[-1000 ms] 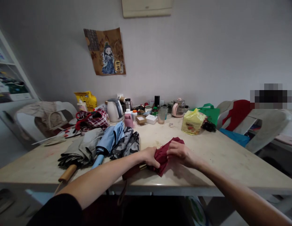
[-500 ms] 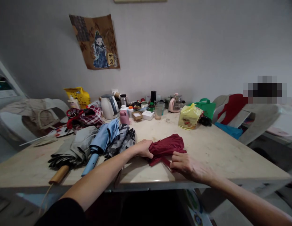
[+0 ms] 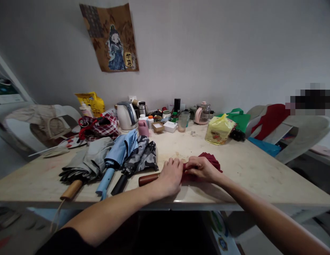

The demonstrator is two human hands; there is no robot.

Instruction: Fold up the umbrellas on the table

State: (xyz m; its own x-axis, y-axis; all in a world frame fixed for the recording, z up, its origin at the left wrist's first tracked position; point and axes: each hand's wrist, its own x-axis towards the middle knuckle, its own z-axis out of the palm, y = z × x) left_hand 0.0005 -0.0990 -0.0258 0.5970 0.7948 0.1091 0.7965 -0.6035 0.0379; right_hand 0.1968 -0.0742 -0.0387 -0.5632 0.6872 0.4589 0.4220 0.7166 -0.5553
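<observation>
A dark red folded umbrella [image 3: 211, 161] lies across the table near its front edge, its brown handle [image 3: 149, 179] pointing left. My left hand [image 3: 170, 177] is wrapped over the umbrella close to the handle. Just to its right, my right hand [image 3: 200, 169] pinches the red cloth, fingers closed. Between them the hands hide most of the canopy. Left of the handle lie a camouflage umbrella [image 3: 136, 156] with a black handle, a light blue umbrella [image 3: 121, 148] and a grey umbrella [image 3: 87, 161] with a wooden handle.
Along the wall stand a white kettle [image 3: 126, 116], a pink cup [image 3: 143, 128], a small white box [image 3: 170, 126] and a glass pot [image 3: 203, 112]. A yellow bag [image 3: 219, 130] sits at right. Chairs flank the table; a person is at the far right.
My left hand has rolled over the top of the red umbrella, and its brown handle now shows. My right hand has moved up from the lower edge onto the cloth beside my left.
</observation>
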